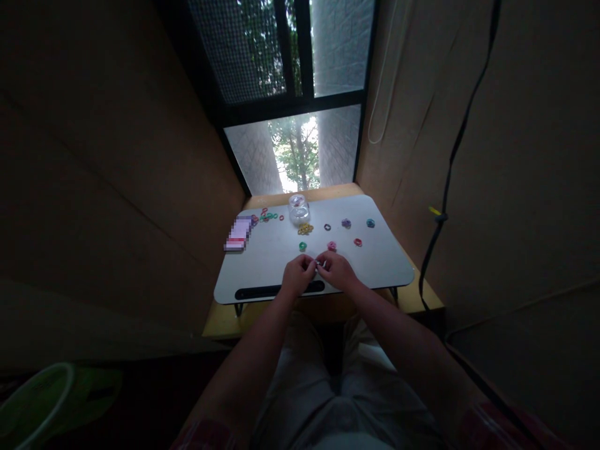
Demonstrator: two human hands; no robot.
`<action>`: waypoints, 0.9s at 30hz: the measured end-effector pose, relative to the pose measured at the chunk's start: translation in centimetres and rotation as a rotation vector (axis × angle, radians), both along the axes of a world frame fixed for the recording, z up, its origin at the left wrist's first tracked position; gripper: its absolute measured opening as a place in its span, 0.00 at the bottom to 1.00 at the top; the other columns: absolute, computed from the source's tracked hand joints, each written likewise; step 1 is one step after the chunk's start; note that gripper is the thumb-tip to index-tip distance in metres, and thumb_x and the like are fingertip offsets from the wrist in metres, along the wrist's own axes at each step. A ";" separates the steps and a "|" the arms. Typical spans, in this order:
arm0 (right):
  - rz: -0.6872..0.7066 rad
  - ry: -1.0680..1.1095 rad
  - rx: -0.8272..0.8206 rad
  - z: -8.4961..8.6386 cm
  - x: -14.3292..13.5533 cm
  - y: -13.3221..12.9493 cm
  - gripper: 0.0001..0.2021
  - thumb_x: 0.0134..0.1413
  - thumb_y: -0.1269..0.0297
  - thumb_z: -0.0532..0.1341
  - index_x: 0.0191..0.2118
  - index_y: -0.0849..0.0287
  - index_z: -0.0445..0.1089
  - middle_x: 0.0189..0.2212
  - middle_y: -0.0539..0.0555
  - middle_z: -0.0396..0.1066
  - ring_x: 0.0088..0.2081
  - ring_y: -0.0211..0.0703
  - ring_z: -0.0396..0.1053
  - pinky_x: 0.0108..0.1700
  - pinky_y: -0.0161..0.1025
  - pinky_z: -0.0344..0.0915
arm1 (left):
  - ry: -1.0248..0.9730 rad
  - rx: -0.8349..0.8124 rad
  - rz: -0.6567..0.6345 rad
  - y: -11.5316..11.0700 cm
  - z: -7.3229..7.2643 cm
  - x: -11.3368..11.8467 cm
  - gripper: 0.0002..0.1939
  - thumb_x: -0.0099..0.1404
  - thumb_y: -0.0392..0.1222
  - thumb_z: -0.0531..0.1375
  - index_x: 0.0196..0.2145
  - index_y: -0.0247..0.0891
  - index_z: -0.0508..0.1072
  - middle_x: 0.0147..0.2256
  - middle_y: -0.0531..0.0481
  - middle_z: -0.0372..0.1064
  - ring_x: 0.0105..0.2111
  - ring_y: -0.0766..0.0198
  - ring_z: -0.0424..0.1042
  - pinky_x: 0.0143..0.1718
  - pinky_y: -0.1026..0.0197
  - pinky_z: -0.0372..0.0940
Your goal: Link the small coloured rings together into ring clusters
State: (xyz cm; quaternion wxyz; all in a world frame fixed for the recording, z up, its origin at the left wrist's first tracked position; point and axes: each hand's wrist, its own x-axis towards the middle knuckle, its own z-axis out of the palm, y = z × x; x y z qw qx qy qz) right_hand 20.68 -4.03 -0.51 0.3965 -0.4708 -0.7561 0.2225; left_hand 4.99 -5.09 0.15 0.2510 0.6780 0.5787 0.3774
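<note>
My left hand (298, 275) and my right hand (336, 270) meet over the near part of the white lap desk (262, 262), fingertips pinched together. Something small may be between them, but I cannot make it out. Just beyond lie a green ring cluster (302, 247) and a pink ring cluster (332, 245), with red rings (358, 242) to the right. Farther back are gold rings (305, 229), a dark ring (327, 227), a purple cluster (345, 223) and a teal cluster (370, 223). Behind the gold rings stands a clear jar (299, 212).
Mixed red and green rings (267, 217) lie scattered at the back left, beside a blurred-out pinkish rectangle (239, 234). A black slot (257, 292) runs along the desk's near edge. Walls close in on both sides, and a dark cord (452, 156) hangs at right.
</note>
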 end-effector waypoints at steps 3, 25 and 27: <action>-0.015 -0.027 0.012 -0.2 0.0 0.2 0.03 0.50 0.67 0.59 0.31 0.58 0.69 0.26 0.49 0.69 0.25 0.34 0.62 0.30 0.32 0.57 | -0.002 0.007 0.004 0.0 0.0 0.1 0.11 0.61 0.47 0.56 0.29 0.37 0.71 0.24 0.53 0.69 0.24 0.69 0.66 0.28 0.65 0.59; -0.038 -0.074 0.017 -0.1 0.1 0.4 0.11 0.57 0.66 0.54 0.29 0.59 0.71 0.25 0.51 0.70 0.28 0.37 0.64 0.32 0.34 0.56 | -0.158 0.018 -0.112 -0.1 0.2 0.1 0.10 0.60 0.41 0.59 0.40 0.40 0.75 0.35 0.51 0.74 0.26 0.70 0.68 0.30 0.66 0.64; -0.031 -0.073 0.023 0.0 0.1 0.4 0.11 0.57 0.66 0.53 0.29 0.59 0.71 0.25 0.51 0.70 0.28 0.37 0.64 0.32 0.34 0.57 | -0.151 0.027 -0.110 -0.1 0.3 0.1 0.10 0.60 0.41 0.59 0.40 0.41 0.75 0.35 0.51 0.74 0.27 0.70 0.68 0.31 0.66 0.64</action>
